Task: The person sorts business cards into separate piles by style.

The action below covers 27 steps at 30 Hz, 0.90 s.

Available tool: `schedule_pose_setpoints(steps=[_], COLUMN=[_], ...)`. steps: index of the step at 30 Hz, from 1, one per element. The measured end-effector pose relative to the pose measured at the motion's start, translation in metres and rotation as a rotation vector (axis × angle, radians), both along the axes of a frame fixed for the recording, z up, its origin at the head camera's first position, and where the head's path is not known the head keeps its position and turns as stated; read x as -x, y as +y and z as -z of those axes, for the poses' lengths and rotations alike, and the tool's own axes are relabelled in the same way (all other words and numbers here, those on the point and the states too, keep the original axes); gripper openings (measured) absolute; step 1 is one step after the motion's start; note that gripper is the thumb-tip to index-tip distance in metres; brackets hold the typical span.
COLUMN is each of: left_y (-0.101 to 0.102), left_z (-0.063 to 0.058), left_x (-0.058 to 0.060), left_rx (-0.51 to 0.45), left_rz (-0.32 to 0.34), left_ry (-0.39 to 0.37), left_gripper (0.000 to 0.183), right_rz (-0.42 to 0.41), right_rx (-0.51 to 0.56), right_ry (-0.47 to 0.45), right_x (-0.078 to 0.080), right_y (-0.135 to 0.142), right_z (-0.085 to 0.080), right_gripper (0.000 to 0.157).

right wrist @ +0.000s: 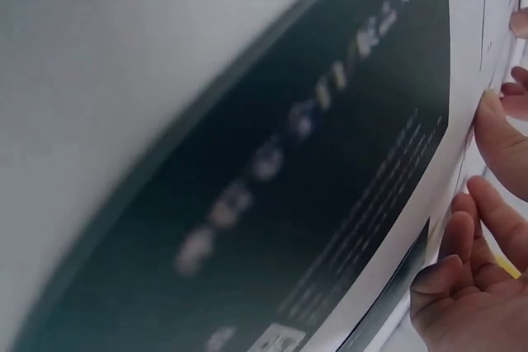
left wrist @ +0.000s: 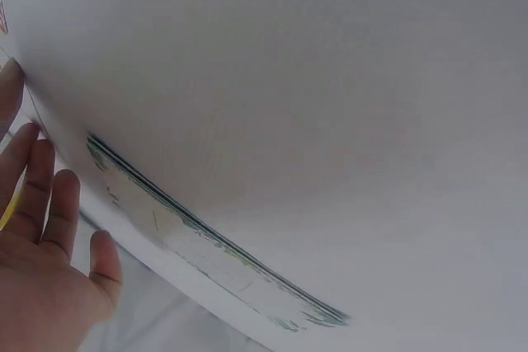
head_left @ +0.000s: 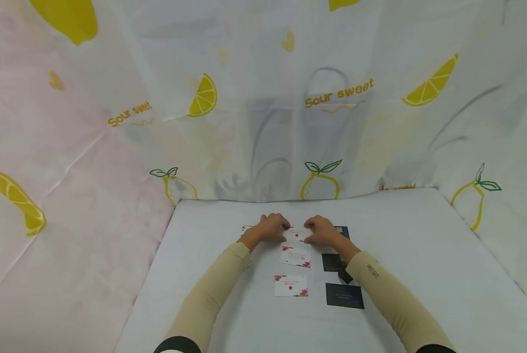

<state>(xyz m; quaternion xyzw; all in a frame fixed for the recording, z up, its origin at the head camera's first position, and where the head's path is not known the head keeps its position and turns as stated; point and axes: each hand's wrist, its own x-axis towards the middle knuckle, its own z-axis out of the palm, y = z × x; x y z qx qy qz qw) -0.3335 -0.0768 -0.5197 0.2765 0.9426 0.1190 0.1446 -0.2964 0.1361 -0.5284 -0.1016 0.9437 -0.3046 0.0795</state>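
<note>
A white card with a red dot (head_left: 296, 235) lies at the far middle of the table, between both hands. My left hand (head_left: 272, 227) holds its left side, thumb at the near corner and forefinger at the far one. Opposite, my right hand (head_left: 324, 231) grips the right side the same way. In the left wrist view, the other fingers of the left hand (left wrist: 49, 245) spread loosely. The right wrist view shows the right thumb (right wrist: 499, 142) at a card edge. Nearer lie a white card with red flowers (head_left: 296, 256) and another such card (head_left: 290, 286).
Right of these lie a dark card (head_left: 331, 263), a dark blue card (head_left: 345, 295) and a small black object (head_left: 345, 276), partly under the right forearm. Another dark card (head_left: 343, 231) shows behind the right hand. A green-patterned white card (left wrist: 214, 245) lies beside the left hand.
</note>
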Motion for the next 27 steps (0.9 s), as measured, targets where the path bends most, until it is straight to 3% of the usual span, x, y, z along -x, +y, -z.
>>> schedule_pose_setpoints(steps=[16, 27], left_y=[-0.007, -0.008], left_z=[-0.005, -0.007], left_x=[0.0, -0.001], left_rx=[-0.014, -0.016], left_rz=[-0.026, -0.036], left_ry=[-0.027, -0.042], left_gripper=[0.042, 0.044], right_rz=[0.044, 0.035], right_rx=[0.034, 0.033], right_ry=[-0.054, -0.022], right_x=[0.005, -0.001], right_y=[-0.009, -0.013], right_z=[0.002, -0.002], right_gripper=[0.047, 0.046])
